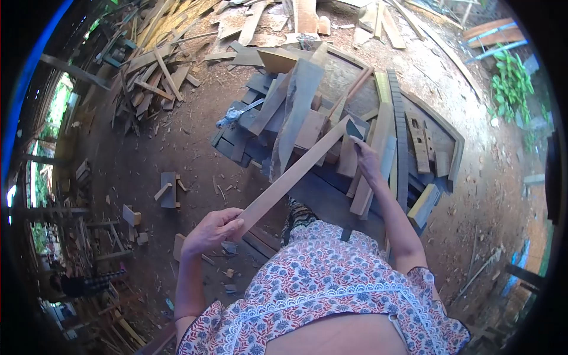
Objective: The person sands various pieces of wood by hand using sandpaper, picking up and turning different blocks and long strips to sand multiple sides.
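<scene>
A long, narrow wooden board (296, 171) slants across the middle of the view, from lower left to upper right. My left hand (216, 229) is closed around its near end, thumb on top. Close to the far end, my right hand (368, 161) is closed with its fingertips at a dark, flat piece (355, 128) that lies against the board's tip. I cannot tell what this dark piece is. Beneath the board stands a workbench piled with planks, among them a wide grey plank (300, 89) with a rough edge.
On the bench lie a slotted wooden piece (419, 145), a yellowish block (423, 207) and a metal tool with a bluish-white wrapping (229, 117). Scrap wood (151, 86) is heaped at the upper left. A small wooden stool (169, 189) stands on the shaving-strewn floor. Green plants (510, 83) grow at right.
</scene>
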The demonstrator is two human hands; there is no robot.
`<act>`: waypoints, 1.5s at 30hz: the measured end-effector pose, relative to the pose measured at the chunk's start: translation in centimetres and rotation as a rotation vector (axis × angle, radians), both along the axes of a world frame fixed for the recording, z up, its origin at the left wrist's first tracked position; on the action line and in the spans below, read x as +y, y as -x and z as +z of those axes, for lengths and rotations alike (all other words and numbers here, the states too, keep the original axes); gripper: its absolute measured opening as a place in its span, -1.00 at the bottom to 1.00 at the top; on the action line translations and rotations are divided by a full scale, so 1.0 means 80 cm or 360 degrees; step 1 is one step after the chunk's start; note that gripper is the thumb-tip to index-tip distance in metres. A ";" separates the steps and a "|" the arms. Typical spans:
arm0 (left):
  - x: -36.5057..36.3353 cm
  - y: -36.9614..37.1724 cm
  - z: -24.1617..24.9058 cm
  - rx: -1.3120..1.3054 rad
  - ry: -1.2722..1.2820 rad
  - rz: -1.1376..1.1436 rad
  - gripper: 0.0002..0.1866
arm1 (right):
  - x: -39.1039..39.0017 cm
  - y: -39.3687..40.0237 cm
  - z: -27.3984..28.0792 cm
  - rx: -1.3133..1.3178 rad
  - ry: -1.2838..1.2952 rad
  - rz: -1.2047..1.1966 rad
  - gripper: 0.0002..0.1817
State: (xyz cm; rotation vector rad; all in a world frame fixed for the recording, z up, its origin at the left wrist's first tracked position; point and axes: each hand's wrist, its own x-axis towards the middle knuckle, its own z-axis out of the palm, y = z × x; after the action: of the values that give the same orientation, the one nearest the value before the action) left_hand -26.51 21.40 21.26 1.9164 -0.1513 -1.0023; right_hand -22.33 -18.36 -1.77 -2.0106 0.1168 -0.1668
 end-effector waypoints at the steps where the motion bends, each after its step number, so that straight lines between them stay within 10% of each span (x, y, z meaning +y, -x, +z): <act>1: 0.002 0.003 -0.001 -0.0006 0.0002 0.0032 -0.64 | 0.009 0.000 0.034 -0.0045 0.0079 -0.0034 -0.54; 9: -0.029 0.020 0.050 -0.0464 0.0186 0.0808 -0.72 | 0.170 0.061 0.221 -0.0926 0.0423 0.0975 -0.49; 20: 0.011 0.020 0.094 -0.0812 0.0112 0.0973 -0.65 | 0.052 0.046 0.002 0.0007 -0.0100 0.0090 -0.57; 37: 0.000 0.018 0.088 -0.0829 0.0440 0.1336 -0.71 | 0.067 0.074 0.010 -0.0017 0.0087 -0.0008 -0.49; 45: -0.026 0.012 0.089 -0.1384 0.0664 0.0743 -0.77 | 0.065 0.066 0.065 0.0040 0.0054 0.0036 -0.55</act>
State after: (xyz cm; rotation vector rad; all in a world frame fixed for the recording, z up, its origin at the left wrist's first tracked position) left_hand -27.50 19.34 28.40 1.7496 -0.3543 0.2040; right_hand -27.61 -13.16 3.41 -2.0476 0.1078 -0.1297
